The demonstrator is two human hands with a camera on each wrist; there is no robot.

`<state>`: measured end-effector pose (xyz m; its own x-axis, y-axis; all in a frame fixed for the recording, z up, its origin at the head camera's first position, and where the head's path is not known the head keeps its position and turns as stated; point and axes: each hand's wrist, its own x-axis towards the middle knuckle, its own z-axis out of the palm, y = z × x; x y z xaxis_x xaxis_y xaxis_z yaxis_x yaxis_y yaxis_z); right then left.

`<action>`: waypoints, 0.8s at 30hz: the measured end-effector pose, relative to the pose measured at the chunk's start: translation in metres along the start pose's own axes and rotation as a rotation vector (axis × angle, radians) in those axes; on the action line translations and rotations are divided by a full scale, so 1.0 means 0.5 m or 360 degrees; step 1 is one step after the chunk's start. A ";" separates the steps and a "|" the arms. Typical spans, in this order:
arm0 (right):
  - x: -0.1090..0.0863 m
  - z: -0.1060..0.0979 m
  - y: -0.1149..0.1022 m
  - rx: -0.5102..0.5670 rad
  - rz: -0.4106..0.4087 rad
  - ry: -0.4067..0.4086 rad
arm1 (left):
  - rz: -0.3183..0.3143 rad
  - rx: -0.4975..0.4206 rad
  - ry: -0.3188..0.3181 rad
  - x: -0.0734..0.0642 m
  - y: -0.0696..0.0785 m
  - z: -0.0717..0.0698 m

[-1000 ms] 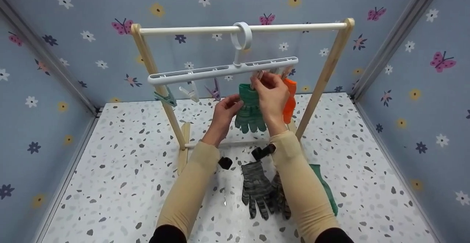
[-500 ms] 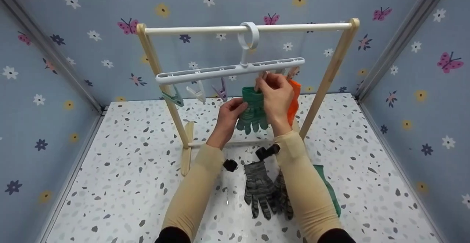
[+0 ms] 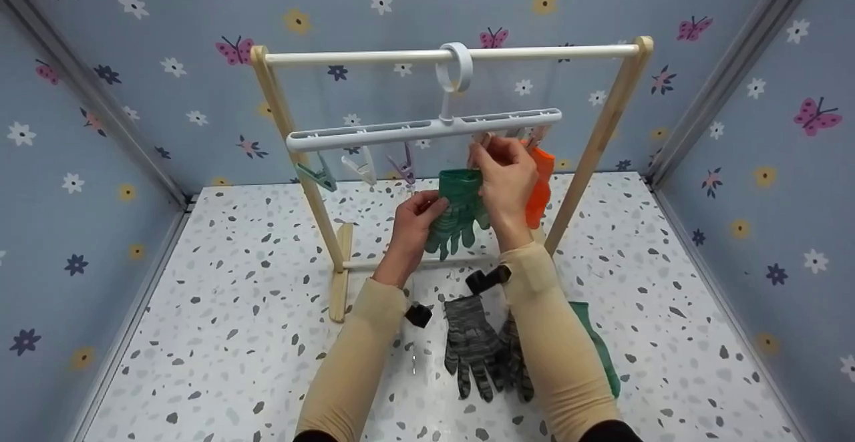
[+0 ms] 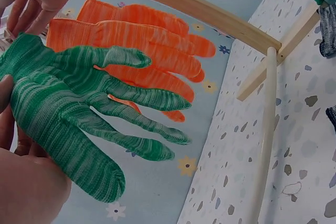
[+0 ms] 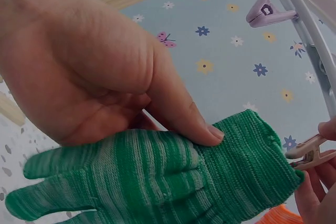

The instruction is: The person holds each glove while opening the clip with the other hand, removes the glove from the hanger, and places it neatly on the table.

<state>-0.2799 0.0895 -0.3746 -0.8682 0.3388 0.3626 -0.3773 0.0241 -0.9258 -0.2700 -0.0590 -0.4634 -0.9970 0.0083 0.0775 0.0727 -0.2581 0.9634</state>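
Note:
My left hand (image 3: 411, 225) pinches a green striped knit glove (image 3: 457, 195) near its cuff, fingers hanging down. In the right wrist view the left thumb (image 5: 207, 132) presses on the cuff. My right hand (image 3: 511, 181) pinches a pale pink clothespin (image 5: 312, 150) under the right half of the white clip hanger (image 3: 374, 137); the clothespin's tip is right at the cuff's edge. Orange gloves (image 4: 131, 40) hang beside it, from a clip at the hanger's right end. The right hand partly covers the green glove in the head view.
The hanger hangs from a wooden rack's white rod (image 3: 354, 57). Green (image 3: 319, 176), white (image 3: 364, 169) and purple (image 3: 405, 165) clips dangle at its left. On the speckled surface lie grey-black gloves (image 3: 471, 335) and a green piece (image 3: 596, 348) partly behind my right forearm.
My left hand and the green glove have lowered slightly, and the glove's fingers now slant to the left. The right hand stays at the clothespin. The hanger has shifted slightly in view.

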 end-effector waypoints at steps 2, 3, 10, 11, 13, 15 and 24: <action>0.000 -0.003 0.001 0.0021 -0.0006 0.0002 | 0.0014 -0.0024 -0.0008 -0.005 -0.003 -0.002; 0.000 -0.004 0.001 0.0029 -0.0018 0.0007 | 0.0023 -0.0044 -0.0015 -0.008 -0.004 -0.003; 0.003 -0.009 0.002 0.0080 -0.0084 0.0071 | 0.0064 -0.0149 -0.0056 -0.035 -0.011 -0.019; 0.005 -0.009 0.003 0.0088 -0.0086 0.0071 | 0.0064 -0.0158 -0.0051 -0.040 -0.011 -0.022; 0.007 -0.009 0.004 0.0101 -0.0090 0.0068 | 0.0068 -0.0166 -0.0047 -0.050 -0.012 -0.029; 0.008 -0.008 0.005 0.0108 -0.0092 0.0069 | 0.0070 -0.0154 -0.0039 -0.059 -0.010 -0.035; 0.001 -0.004 0.011 0.0145 -0.0072 0.0038 | 0.0042 -0.0112 -0.0083 -0.128 -0.010 -0.061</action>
<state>-0.2819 0.0916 -0.3797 -0.8420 0.3618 0.4001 -0.4445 -0.0453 -0.8946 -0.2074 -0.0879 -0.4809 -0.9918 0.0508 0.1174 0.0947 -0.3262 0.9405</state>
